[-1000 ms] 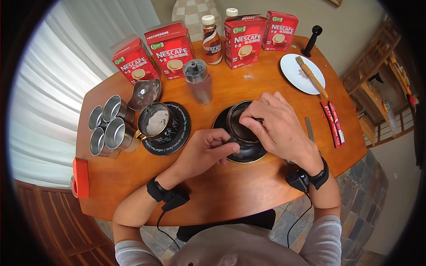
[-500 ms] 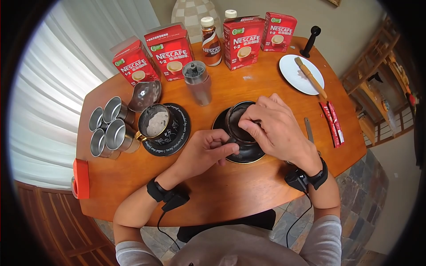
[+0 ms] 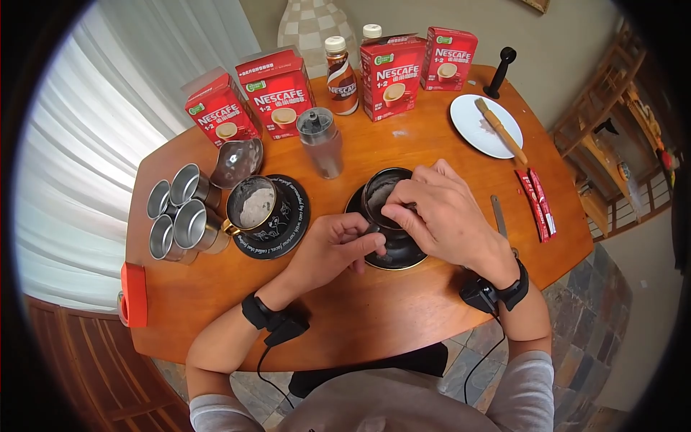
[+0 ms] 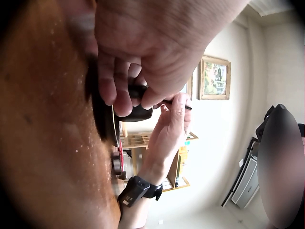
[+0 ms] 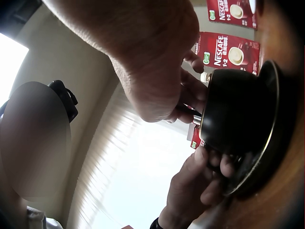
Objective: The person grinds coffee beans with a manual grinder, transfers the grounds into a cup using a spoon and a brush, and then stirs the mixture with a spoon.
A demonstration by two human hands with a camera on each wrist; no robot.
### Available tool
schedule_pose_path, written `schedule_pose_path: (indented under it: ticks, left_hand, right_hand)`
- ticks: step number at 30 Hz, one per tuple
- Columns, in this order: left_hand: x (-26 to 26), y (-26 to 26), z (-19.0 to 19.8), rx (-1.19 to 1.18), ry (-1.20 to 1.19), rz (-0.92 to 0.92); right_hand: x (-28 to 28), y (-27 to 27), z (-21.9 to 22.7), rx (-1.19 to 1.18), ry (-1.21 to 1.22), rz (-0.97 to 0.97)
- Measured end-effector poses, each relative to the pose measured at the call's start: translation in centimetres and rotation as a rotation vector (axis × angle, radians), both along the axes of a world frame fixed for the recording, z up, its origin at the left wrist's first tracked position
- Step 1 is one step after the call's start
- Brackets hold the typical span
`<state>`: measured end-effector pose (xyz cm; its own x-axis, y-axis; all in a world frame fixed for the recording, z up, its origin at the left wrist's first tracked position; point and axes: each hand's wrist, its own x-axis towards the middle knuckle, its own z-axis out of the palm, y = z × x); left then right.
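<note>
A black cup [image 5: 233, 109] with a gold rim stands on a black saucer [image 3: 396, 259] at the middle of the table. My left hand [image 3: 338, 248] pinches the cup's handle [image 4: 138, 91] between thumb and fingers. Over the cup's mouth, my right hand [image 3: 450, 216] holds a thin dark-handled utensil [image 4: 187, 107], with a bit of silver metal showing at the rim in the right wrist view. Its lower end is hidden inside the cup. Greyish matter shows on the cup's inner wall. To the left, a gold-handled cup [image 3: 257, 207] of pale powder sits on a printed black saucer [image 3: 294, 198].
Several metal cups [image 3: 194, 223] and a dark bowl [image 3: 236, 164] stand at the left. Behind are a grinder [image 3: 321, 147], red Nescafe boxes [image 3: 392, 75] and a bottle [image 3: 342, 79]. At right lie a white plate [image 3: 471, 137] with a brush [image 3: 502, 131], and red sachets [image 3: 536, 205].
My right hand has shifted slightly left and down over the black cup, and more of the cup's inside shows. The left hand keeps its grip. The head view has tilted up a little.
</note>
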<state>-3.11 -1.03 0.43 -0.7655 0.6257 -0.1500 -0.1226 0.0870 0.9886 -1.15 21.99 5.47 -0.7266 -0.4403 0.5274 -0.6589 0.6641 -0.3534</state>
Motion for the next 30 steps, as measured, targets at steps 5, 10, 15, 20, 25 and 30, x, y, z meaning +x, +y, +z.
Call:
schedule_pose_path:
  ticks: [5,10,15,20,25,30]
  left_hand:
    - [-0.02,-0.02,-0.17,0.010,-0.003,0.000]
    - [-0.08,-0.06,0.08,-0.005,-0.014,-0.008]
    - [-0.04,0.04,-0.03,-0.019,-0.010,0.001]
    - [-0.06,0.07,-0.01,-0.005,-0.014,-0.003]
    - [-0.09,0.03,-0.18,0.001,-0.007,-0.005]
    - [-0.05,0.07,-0.10,-0.002,-0.009,0.000]
  right_hand:
    - [-0.11,-0.24,-0.62,0.034,0.001,0.003]
    - [-0.08,-0.36,-0.62,0.034,0.001,0.001]
    - [-0.04,-0.36,-0.53,0.046,-0.017,0.007]
    - [-0.12,-0.39,-0.88,0.055,-0.020,0.014]
    - [-0.11,-0.36,-0.83,0.055,-0.020,0.015]
    - [-0.09,-0.39,-0.81,0.056,-0.018,0.015]
